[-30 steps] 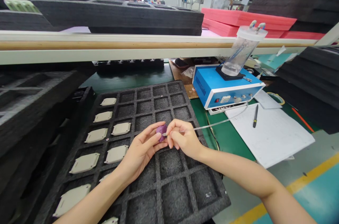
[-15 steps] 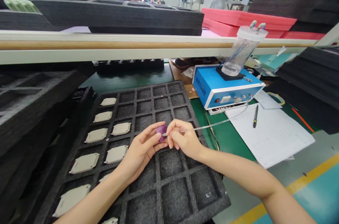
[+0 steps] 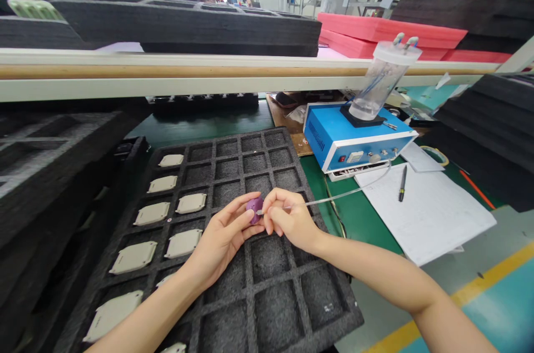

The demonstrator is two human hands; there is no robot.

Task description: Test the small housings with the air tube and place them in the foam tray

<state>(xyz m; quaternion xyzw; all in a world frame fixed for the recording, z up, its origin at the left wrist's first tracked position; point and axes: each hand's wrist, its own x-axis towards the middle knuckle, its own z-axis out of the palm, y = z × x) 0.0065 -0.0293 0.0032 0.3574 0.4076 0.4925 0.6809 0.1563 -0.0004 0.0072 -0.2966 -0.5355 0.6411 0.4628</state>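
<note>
Between the fingers and thumb of my left hand [image 3: 227, 230] is a small purple rounded part [image 3: 253, 210]. My right hand [image 3: 292, 218] pinches the end of a thin clear tube [image 3: 337, 195], and its tip touches or nearly touches the purple part. That tube runs back to the front of a blue box machine [image 3: 359, 136] carrying a clear cylinder. Both hands are above a black foam tray [image 3: 273, 300] with square pockets. Pale beige plastic covers [image 3: 133, 257] lie in the pockets on its left side, some partly hidden by my left forearm.
To the right, a pen [image 3: 403, 183] lies on white paper sheets [image 3: 434, 214]. Stacked black foam trays [image 3: 37, 192] stand at the left. A shelf edge [image 3: 208, 78] crosses above the table, bearing black foam and red foam slabs [image 3: 392, 30]. People are in the background.
My hands, the purple part and the tube look the same as before. In the background, a person at the back right has shifted slightly left.
</note>
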